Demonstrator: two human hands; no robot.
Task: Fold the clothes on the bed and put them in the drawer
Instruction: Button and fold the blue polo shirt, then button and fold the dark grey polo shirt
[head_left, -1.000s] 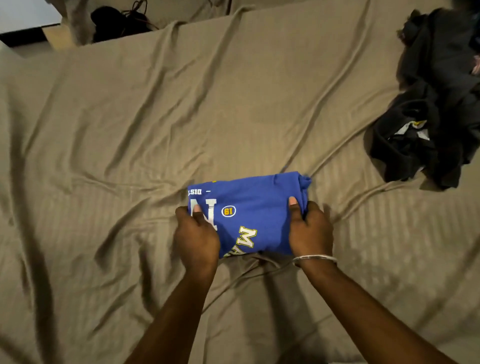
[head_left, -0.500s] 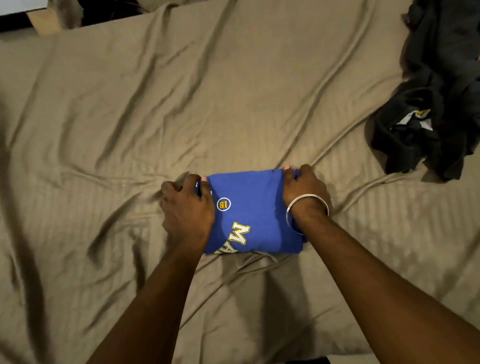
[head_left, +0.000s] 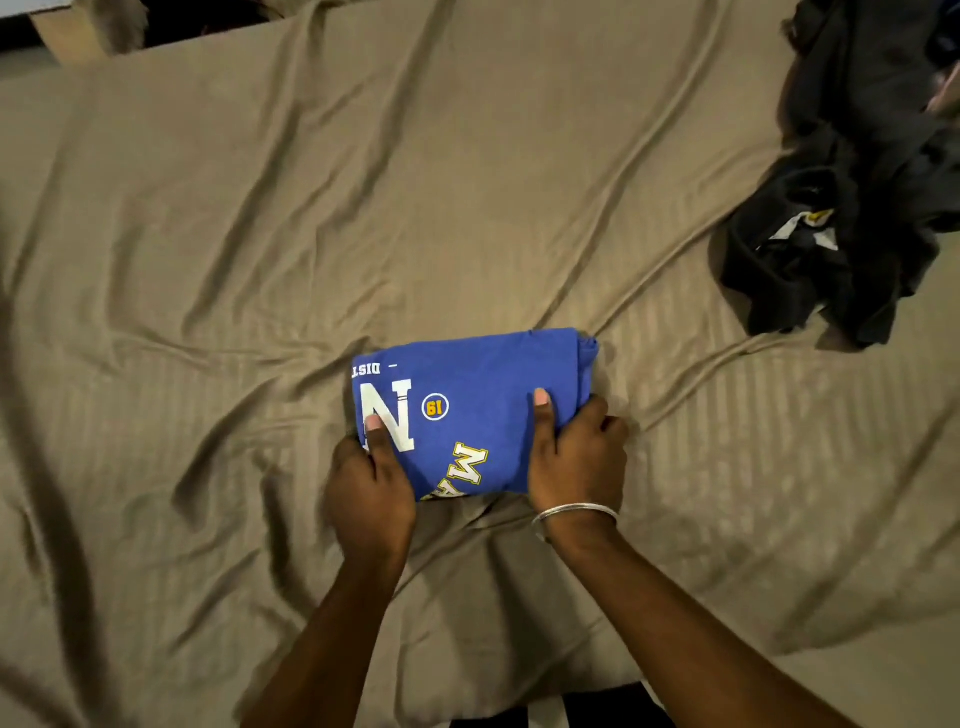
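Lying on the bed with its wrinkled tan striped sheet, a little nearer than the middle, is the folded blue cotton T-shirt with white and yellow printed letters. The print appears upside down from the camera; a big white "N", a small yellow circle with "19", and part of a word starting with "M" can be read, while the rest of the letters are hidden under the fold or under the hands. The left hand grips the near left corner of the shirt, with the thumb on top over the "N" and the other fingers out of sight below the cloth. The right hand grips the near right side in the same way, thumb pressed on top and fingers curled under the edge. A thin silver metal bangle sits around the right wrist. Whether the shirt is lifted a little from the sheet or rests on it, I cannot tell.

Well apart, at the far right, a heap of dark unfolded clothes lies on the sheet; it is cut off by the picture edge, and the single pieces in it are hard to separate. At the top left corner, something beyond the bed is too dark and cropped to identify.
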